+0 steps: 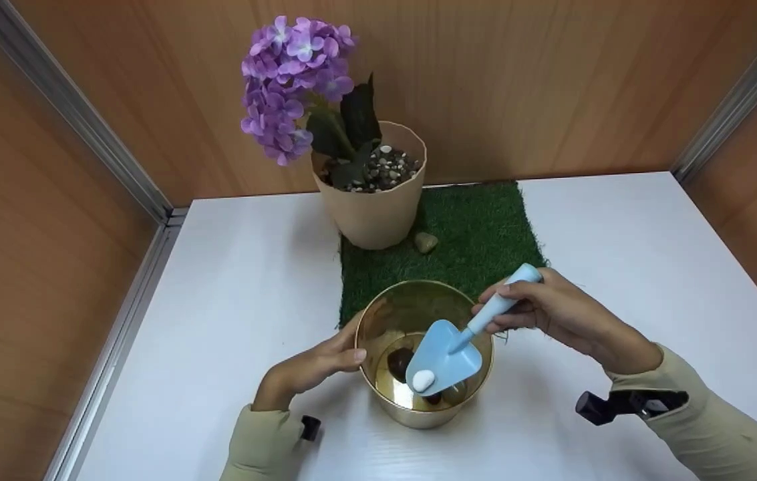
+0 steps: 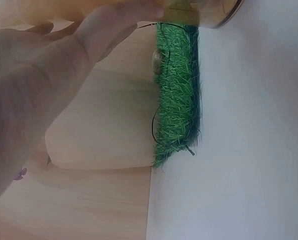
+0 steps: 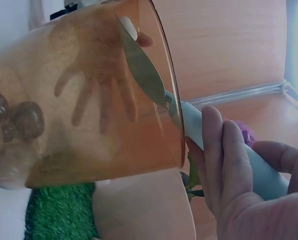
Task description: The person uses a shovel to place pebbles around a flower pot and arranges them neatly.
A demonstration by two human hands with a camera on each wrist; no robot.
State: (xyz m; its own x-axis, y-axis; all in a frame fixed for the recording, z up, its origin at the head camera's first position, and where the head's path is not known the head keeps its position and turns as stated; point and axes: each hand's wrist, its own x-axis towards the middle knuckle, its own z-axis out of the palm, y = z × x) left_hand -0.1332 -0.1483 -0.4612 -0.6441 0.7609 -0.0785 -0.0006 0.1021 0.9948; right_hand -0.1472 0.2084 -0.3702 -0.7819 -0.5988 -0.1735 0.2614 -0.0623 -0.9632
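Observation:
My right hand (image 1: 542, 310) grips the handle of a light-blue toy trowel (image 1: 445, 354), its blade tilted down inside a see-through amber bucket (image 1: 411, 415). A smooth white pebble (image 1: 423, 381) lies near the blade's tip. In the right wrist view, several rounded stones (image 3: 29, 120) show through the wall at the bucket's bottom. My left hand (image 1: 311, 367) rests against the bucket's left side, fingers spread along the outer wall and thumb near the rim. Seen through the bucket, those fingers (image 3: 106, 100) look straight and apart.
Behind the bucket lies a green artificial-grass mat (image 1: 478, 220) with a tan stone (image 1: 425, 242) on it. A beige flowerpot (image 1: 378, 217) with purple flowers (image 1: 298, 80) and pebbles stands at the mat's back left. Wooden panels (image 1: 518, 87) wall in the white table (image 1: 231, 267).

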